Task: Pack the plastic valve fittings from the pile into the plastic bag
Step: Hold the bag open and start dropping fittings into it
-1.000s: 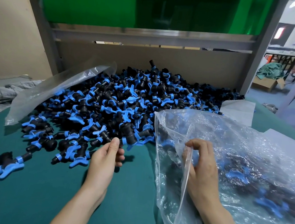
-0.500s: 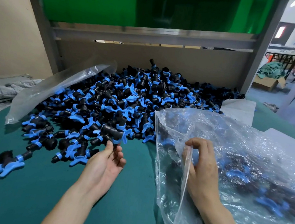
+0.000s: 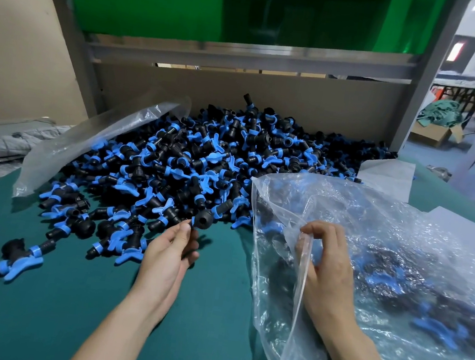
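A big pile of black and blue plastic valve fittings [image 3: 203, 157] lies on the green table [image 3: 49, 315] against the back board. My left hand [image 3: 168, 258] is at the pile's near edge, thumb and fingertips pinched on the near end of one valve fitting [image 3: 202, 221]. My right hand [image 3: 327, 277] grips the rim of the clear plastic bag [image 3: 389, 222] and holds its mouth up, facing the pile. Several fittings lie inside the bag, blurred by the film.
A second clear bag [image 3: 97, 144] lies draped over the pile's left side. One stray fitting [image 3: 15, 261] sits apart at the near left. White sheets [image 3: 387, 180] lie behind the bag. A grey frame post [image 3: 417, 91] stands at the back right.
My left hand let go at the pile's edge, opened palm up, then reached forward again and pinched a fitting. My right hand and the bag have stayed put.
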A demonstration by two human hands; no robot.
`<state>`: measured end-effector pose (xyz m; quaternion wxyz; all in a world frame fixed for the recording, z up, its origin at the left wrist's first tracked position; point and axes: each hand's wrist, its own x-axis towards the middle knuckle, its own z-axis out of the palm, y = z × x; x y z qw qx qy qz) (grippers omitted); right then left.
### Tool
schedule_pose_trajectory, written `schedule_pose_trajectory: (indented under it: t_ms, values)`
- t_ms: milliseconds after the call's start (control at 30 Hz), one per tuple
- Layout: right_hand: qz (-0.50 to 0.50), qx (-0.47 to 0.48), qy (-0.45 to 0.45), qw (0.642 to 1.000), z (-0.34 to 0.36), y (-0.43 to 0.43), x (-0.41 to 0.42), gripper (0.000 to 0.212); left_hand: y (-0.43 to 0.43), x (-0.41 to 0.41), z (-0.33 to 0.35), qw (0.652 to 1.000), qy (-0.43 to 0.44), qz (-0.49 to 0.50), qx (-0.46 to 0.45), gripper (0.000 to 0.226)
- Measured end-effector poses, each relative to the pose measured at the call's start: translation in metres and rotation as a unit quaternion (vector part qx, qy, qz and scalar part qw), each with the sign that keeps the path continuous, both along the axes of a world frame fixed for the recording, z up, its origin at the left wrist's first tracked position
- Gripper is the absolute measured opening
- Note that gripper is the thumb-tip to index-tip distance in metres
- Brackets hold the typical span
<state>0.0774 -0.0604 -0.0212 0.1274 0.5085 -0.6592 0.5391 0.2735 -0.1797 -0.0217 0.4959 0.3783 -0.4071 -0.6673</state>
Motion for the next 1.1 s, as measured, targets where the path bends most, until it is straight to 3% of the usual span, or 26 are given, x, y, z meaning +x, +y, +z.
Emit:
schedule_pose_trajectory:
  t_ms: [633,833,1100]
  values:
    - [-0.005,0.007,-0.001,1.0,0.0004,0.0001,0.0001,0.014,-0.004,0.0005,-0.0075,0.998,-0.049,0.014,-0.035,0.017]
    - [-0.003,0.012,-0.002,1.0,0.001,-0.0001,0.0003,0.016,-0.0019,0.002,-0.0028,0.999,-0.029,0.005,-0.025,0.032]
    - [-0.004,0.014,-0.004,1.0,0.0008,0.0009,0.0003,0.019,-0.0018,0.0035,-0.0003,1.0,0.002,0.011,0.006,0.034]
